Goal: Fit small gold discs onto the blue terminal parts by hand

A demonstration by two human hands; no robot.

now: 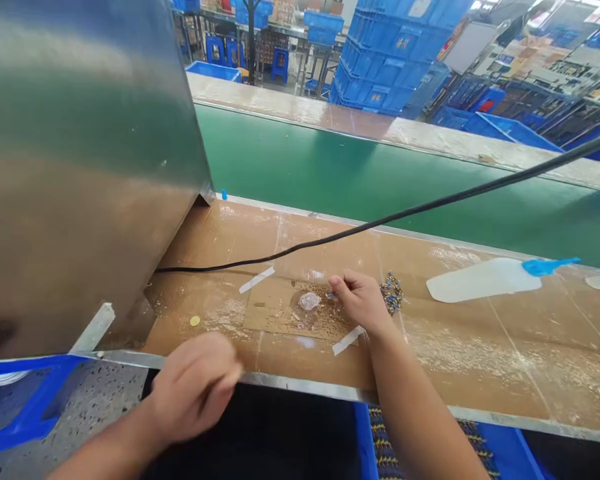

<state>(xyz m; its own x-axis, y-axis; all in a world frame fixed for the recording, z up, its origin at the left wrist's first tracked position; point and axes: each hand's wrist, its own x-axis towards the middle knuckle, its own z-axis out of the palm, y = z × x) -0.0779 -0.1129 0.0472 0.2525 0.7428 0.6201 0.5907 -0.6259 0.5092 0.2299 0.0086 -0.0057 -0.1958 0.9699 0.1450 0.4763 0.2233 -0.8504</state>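
My right hand [363, 301] is closed in a pinch just above the right side of a taped-down cardboard piece [267, 317]. A tiny bluish bit shows under its fingertips; whether it is held I cannot make out. Beside that hand lies a heap of small dark, blue and gold parts [393, 295]. On the cardboard sits a whitish, crusted round lump [309, 302] with brown grains around it. My left hand [197, 383], slightly blurred, is curled closed over the bench's front edge; anything inside it is hidden.
A black cable [300, 247] crosses above the bench. A large metal housing [80, 173] stands at left, and a white bottle with a blue nozzle [485, 280] lies at right. Behind runs a green belt [290, 157]. A blue crate of parts [365, 443] is below the edge.
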